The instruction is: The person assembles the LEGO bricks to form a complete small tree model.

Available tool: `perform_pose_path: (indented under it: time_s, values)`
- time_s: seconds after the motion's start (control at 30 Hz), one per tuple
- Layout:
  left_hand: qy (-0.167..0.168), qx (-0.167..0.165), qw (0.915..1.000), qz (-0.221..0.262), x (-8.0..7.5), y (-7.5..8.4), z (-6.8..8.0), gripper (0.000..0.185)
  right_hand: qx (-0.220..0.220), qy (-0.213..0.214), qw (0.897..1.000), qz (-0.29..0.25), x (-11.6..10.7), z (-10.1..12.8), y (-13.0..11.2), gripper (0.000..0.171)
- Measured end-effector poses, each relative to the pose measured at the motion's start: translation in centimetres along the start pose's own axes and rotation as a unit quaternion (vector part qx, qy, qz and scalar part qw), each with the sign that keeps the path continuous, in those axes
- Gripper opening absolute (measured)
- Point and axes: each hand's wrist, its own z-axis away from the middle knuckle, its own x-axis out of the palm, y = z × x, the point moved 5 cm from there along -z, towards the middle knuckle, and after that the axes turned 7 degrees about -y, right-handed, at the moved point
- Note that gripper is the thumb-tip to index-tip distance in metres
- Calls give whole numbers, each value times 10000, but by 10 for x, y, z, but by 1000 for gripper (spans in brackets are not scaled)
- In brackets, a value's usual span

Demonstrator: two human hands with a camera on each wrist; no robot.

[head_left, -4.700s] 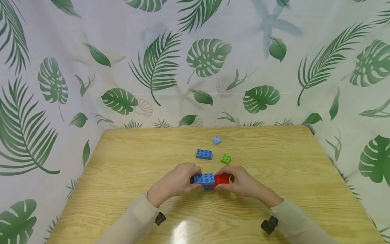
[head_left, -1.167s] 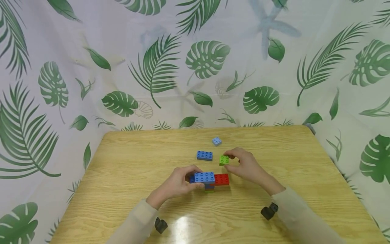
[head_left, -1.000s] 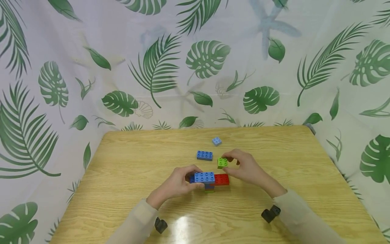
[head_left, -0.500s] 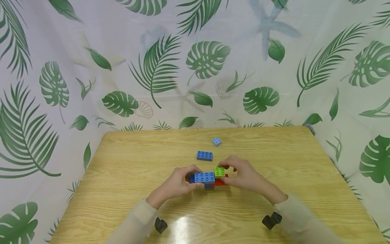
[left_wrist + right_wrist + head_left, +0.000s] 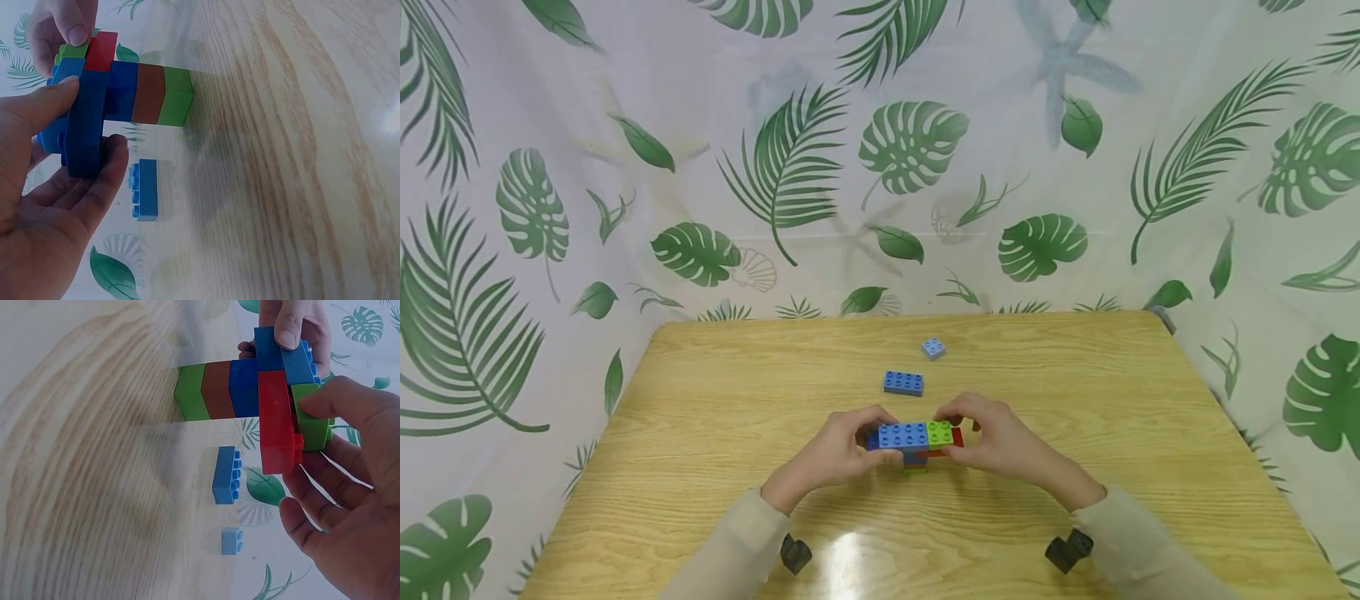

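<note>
A tower of toy building bricks stands on the table, with a green brick (image 5: 177,97) at the bottom, then a brown brick (image 5: 149,94) and a blue brick (image 5: 120,90). Across its top lie a dark blue brick (image 5: 87,122) and a red brick (image 5: 276,425), end to end, under a lighter blue brick (image 5: 902,436). My left hand (image 5: 842,454) grips the blue bricks at the left end between thumb and fingers. Over the red brick, my right hand (image 5: 1000,437) pinches a small lime green brick (image 5: 940,432) beside the lighter blue one. Some red studs show past it.
Behind the tower a loose blue brick (image 5: 903,383) lies on the wooden table (image 5: 737,367). Farther back is a small light blue brick (image 5: 933,348). A leaf-patterned cloth (image 5: 820,292) hangs beyond the table's back edge.
My right hand has let go of the red brick, taken the lime green brick from the table, and brought it down over the red one. The left hand keeps its hold on the tower.
</note>
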Motion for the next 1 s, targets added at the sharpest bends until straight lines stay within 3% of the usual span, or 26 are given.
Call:
perform_pose_path:
  time_s: [1.0]
  values:
    - [-3, 33, 10000, -34, 0, 0, -1, 32, -138, -141, 9997, -118, 4, 1, 7, 34]
